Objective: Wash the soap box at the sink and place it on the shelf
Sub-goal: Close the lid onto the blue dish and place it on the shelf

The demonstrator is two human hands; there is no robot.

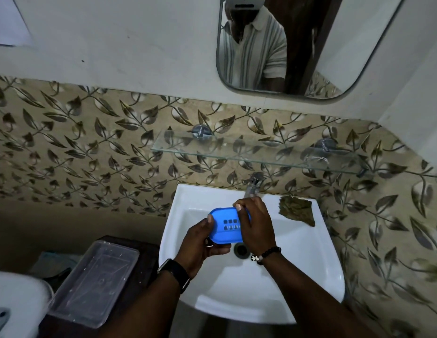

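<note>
Both hands: I see them holding the blue soap box (227,226) over the sink (300,276) basin, just behind the drain (242,250).
Left hand (203,242): curled round the box's near-left end, thumb on top, fingers underneath.
Right hand (255,223): fingers wrapped over the box's far-right end, below the tap (254,184).
Shelf (249,153): glass, above the sink's back edge.
Cloth (296,210): on the sink's back-right corner.
</note>
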